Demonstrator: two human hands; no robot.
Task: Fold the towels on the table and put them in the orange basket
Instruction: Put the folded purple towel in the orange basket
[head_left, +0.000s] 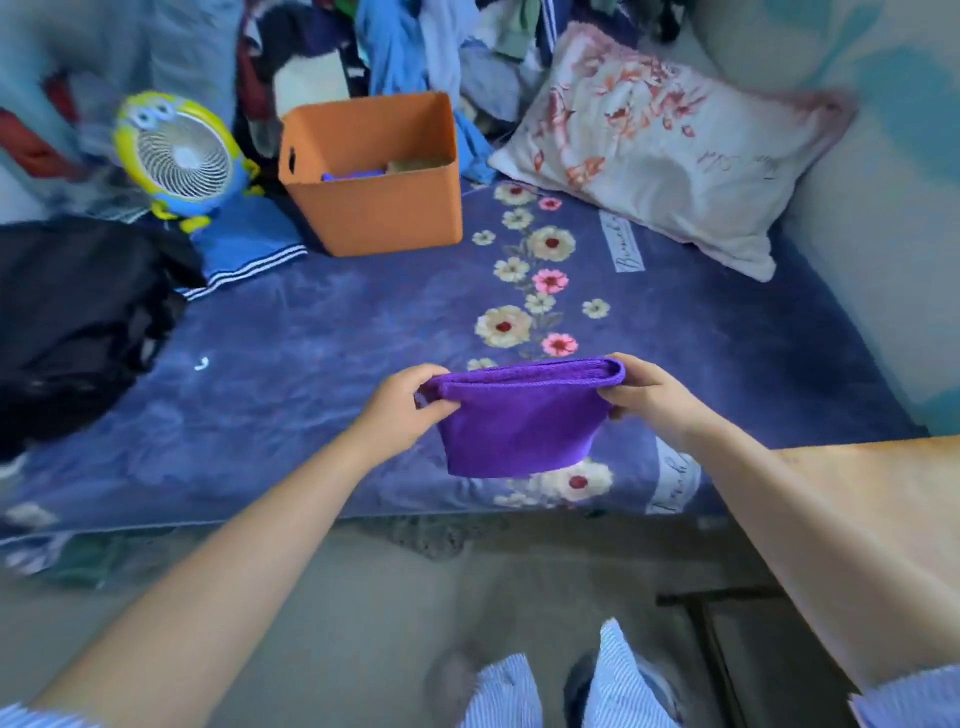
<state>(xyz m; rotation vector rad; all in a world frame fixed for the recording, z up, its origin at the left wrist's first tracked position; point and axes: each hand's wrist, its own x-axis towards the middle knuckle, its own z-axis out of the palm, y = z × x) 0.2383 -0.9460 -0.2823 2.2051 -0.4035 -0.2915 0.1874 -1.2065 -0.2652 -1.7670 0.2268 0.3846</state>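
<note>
The purple towel (519, 421) hung folded between both hands, above the bed's near edge and well short of the orange basket (371, 176). The left hand (402, 402) and right hand (641, 389) each pinched an upper corner, arms outstretched. Keeping the edges aligned and taut looked best before carrying it over.

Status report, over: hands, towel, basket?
Left hand and right hand gripping folded purple towel above bed. Orange basket open, partly filled. Path unobstructed.
</note>
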